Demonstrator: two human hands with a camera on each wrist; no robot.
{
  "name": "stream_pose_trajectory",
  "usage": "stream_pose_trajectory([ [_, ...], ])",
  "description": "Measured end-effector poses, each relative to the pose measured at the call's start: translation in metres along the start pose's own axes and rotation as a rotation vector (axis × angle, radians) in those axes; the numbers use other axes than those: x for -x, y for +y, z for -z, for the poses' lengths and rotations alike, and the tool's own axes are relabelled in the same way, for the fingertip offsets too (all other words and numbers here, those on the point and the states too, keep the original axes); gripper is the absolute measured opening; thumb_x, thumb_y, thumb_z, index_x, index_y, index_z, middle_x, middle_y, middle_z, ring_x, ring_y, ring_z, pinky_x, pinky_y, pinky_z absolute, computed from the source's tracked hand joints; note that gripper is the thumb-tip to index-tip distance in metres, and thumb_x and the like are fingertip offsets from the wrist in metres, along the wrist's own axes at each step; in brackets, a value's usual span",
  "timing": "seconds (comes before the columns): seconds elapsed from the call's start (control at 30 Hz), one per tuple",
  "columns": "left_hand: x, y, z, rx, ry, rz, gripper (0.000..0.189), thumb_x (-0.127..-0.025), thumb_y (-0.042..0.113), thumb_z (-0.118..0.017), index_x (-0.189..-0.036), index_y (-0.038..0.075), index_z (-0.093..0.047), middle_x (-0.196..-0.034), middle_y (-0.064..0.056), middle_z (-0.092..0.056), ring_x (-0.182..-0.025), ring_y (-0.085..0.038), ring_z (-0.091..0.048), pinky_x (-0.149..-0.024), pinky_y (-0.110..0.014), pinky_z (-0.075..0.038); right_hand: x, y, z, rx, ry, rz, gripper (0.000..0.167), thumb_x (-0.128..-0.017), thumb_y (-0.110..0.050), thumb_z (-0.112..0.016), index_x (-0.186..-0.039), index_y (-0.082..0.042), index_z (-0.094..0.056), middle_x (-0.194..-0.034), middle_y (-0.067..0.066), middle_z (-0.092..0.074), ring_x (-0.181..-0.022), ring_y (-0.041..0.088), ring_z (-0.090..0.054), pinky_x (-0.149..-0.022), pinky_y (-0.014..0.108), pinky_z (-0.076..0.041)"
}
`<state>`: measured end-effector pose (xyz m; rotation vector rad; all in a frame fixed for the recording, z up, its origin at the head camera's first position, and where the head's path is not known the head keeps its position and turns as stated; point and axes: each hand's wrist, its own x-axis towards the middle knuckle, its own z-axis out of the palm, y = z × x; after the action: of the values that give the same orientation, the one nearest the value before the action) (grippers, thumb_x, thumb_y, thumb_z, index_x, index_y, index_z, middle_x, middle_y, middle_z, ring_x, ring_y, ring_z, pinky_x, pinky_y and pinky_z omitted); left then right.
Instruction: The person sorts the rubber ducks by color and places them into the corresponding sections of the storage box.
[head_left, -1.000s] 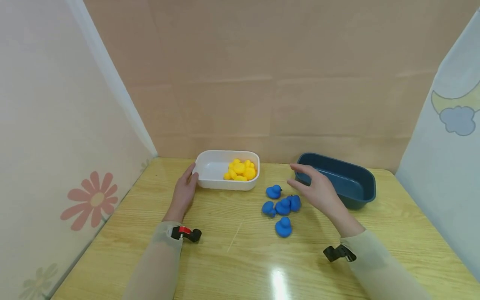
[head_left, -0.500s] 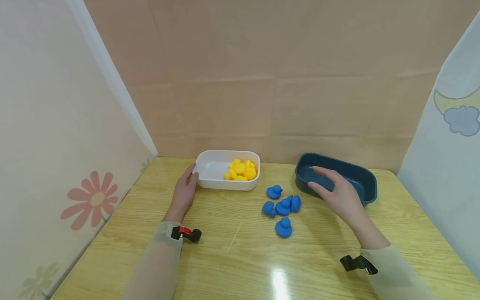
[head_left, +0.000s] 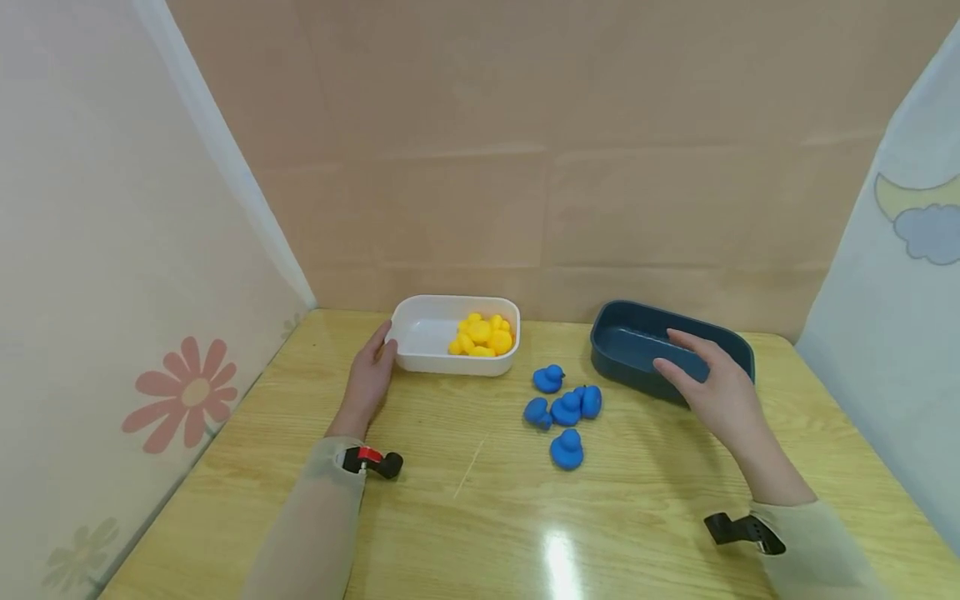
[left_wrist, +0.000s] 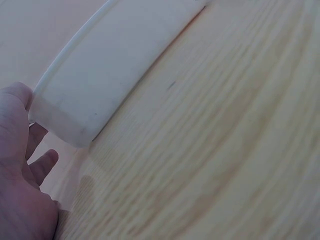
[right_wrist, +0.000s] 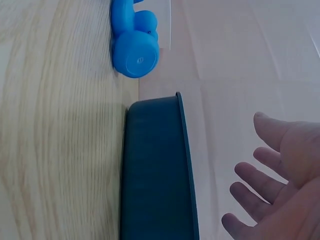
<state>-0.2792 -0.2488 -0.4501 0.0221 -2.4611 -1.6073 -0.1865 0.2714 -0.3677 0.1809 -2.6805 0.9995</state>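
In the head view, my left hand rests against the left end of a white bin. The left wrist view shows the thumb right at the bin's rim and the other fingers beside its end. A pile of small yellow rubber ducks lies in the bin's right half. My right hand holds nothing, thumb and fingers spread apart, and overlaps the front right of a dark blue bin. Between the bins, several blue rubber ducks lie on the table, some tipped over.
The wooden table runs back to a beige cloth wall. A pale flowered panel stands at the left and another at the right. Black wrist straps with cameras sit on both sleeves.
My right hand has moved to the right, from the dark bin's left end to its front right. The left hand, bins and ducks stay where they were; the head view has shifted slightly.
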Motion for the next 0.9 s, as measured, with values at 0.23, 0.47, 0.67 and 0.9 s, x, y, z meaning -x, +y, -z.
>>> stream_pose_trajectory([
  [0.23,-0.001,-0.004,-0.001,-0.005,0.013,-0.009,0.059,-0.118,0.044,-0.047,-0.174,0.028,-0.037,-0.178,-0.003,-0.035,-0.167,-0.029,-0.025,-0.134,-0.054,-0.020,0.002,0.020,0.007,0.016,0.006,-0.023,0.068,-0.115,-0.042,-0.060,-0.170,-0.007,-0.041,-0.171,0.034,-0.035,-0.151,0.064,-0.032,-0.106,0.086,-0.033],
  [0.47,0.000,-0.005,-0.002,-0.017,0.009,-0.016,0.060,-0.118,0.044,-0.047,-0.175,0.025,-0.037,-0.177,-0.005,-0.036,-0.166,-0.030,-0.026,-0.134,-0.053,-0.021,0.006,0.038,0.011,0.004,0.060,-0.039,0.068,-0.117,-0.039,-0.057,-0.171,-0.003,-0.037,-0.173,0.034,-0.030,-0.155,0.064,-0.026,-0.112,0.086,-0.027],
  [0.67,0.001,-0.004,0.002,-0.029,0.010,-0.014,0.061,-0.119,0.045,-0.045,-0.175,0.024,-0.035,-0.178,-0.006,-0.035,-0.166,-0.030,-0.026,-0.134,-0.053,-0.021,0.005,0.049,0.011,-0.015,0.076,-0.068,0.069,-0.118,-0.038,-0.055,-0.172,-0.001,-0.033,-0.173,0.037,-0.027,-0.156,0.065,-0.023,-0.115,0.085,-0.024],
  [0.9,-0.005,0.000,0.000,-0.028,0.020,-0.034,0.060,-0.118,0.045,-0.047,-0.174,0.024,-0.038,-0.177,-0.004,-0.037,-0.166,-0.030,-0.027,-0.134,-0.053,-0.022,0.002,0.067,0.017,-0.017,0.066,-0.121,0.071,-0.119,-0.039,-0.048,-0.173,0.001,-0.025,-0.175,0.040,-0.015,-0.158,0.065,-0.013,-0.119,0.085,-0.018],
])
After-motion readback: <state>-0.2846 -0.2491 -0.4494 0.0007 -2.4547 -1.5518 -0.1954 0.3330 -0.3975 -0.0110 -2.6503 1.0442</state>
